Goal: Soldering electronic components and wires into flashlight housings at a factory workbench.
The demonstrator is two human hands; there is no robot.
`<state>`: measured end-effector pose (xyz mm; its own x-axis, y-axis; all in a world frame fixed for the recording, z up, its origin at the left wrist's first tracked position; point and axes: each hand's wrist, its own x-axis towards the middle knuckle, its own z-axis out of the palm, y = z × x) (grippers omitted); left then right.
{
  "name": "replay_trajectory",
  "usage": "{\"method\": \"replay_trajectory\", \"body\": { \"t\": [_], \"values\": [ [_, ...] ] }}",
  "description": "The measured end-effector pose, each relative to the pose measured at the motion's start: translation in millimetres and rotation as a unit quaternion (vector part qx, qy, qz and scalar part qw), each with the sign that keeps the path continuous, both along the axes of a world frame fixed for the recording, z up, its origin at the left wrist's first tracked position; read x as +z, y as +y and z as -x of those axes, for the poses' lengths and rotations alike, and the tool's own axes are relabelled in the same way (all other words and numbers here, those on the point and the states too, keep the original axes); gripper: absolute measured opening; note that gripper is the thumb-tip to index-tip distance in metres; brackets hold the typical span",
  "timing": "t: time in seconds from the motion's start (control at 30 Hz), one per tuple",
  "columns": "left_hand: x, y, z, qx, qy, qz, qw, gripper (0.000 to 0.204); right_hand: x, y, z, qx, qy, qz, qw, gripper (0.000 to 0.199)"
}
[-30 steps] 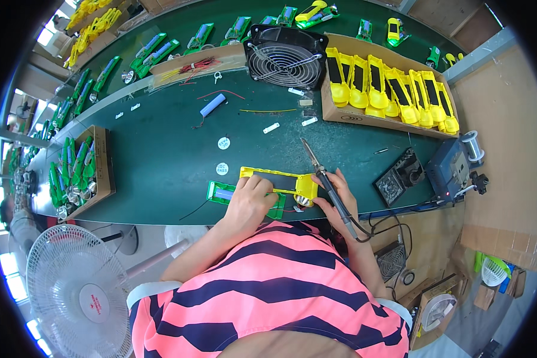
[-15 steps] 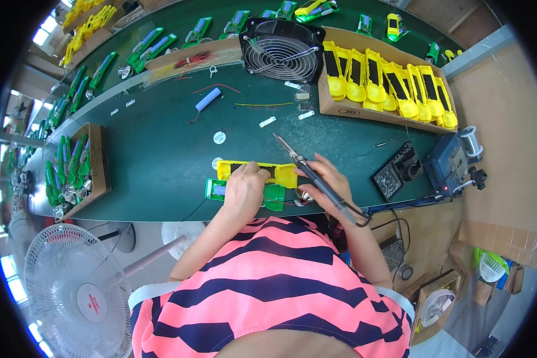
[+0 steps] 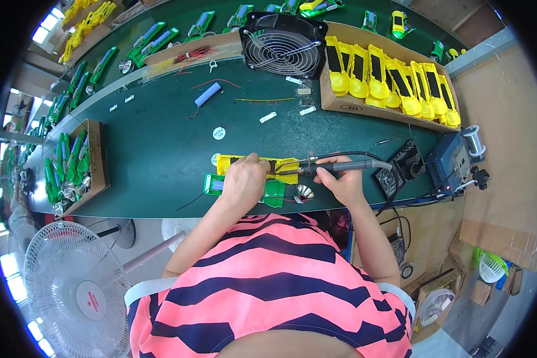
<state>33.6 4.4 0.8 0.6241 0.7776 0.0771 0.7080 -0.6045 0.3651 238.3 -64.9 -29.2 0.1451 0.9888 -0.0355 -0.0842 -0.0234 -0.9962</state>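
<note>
A yellow plastic flashlight shell (image 3: 289, 178) lies at the bench's near edge, with a dark strip inside it. My left hand (image 3: 244, 182) is closed over its middle, the fingertips curled down into the shell and holding it. In my right hand (image 3: 345, 186) is a soldering iron (image 3: 355, 165), gripped like a pen and pointing left. Its tip is inside the shell, close to my left fingertips; what it touches is too small to tell. Below lies a green flashlight body (image 3: 273, 194) with a blue cell (image 3: 218, 185), partly under my left hand. A shiny reflector (image 3: 305, 192) sits beside it on wires.
A carton (image 3: 364, 110) of yellow shells stands at the back right, beside a black fan (image 3: 282, 51). The iron stand (image 3: 394, 179) and blue soldering station (image 3: 450, 164) are at right. A box (image 3: 101, 173) of green bodies sits left. A loose blue cell (image 3: 208, 94) lies mid-bench.
My right hand has brought the soldering iron down, turning it level, so its tip has gone into the yellow shell. The reflector is now uncovered. My left hand stays on the shell.
</note>
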Motion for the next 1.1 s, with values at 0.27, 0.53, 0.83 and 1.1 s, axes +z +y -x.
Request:
{"method": "replay_trajectory", "body": {
  "t": [0.27, 0.53, 0.83, 1.1],
  "values": [
    [-2.6, 0.5, 0.0, -0.004, 0.004, -0.002, 1.0, 0.005, -13.1, 0.0, 5.6, -0.015, -0.005, -0.016, 1.0, 0.017],
    [-1.8, 0.2, -1.2, 0.001, 0.009, -0.011, 1.0, 0.004, -3.8, -9.7, 10.4, -0.052, 0.009, -0.047, 0.997, 0.015],
    [-7.6, 0.1, -0.7, -0.001, 0.026, -0.02, 0.999, 0.004, 7.8, -27.7, 40.5, -0.031, -0.259, -0.173, 0.95, 0.037],
    [0.1, -1.6, -0.8, -0.01, 0.039, -0.014, 0.999, 0.007, 8.1, -20.6, 52.2, 0.113, -0.279, -0.118, 0.946, 0.068]
  ]
}}
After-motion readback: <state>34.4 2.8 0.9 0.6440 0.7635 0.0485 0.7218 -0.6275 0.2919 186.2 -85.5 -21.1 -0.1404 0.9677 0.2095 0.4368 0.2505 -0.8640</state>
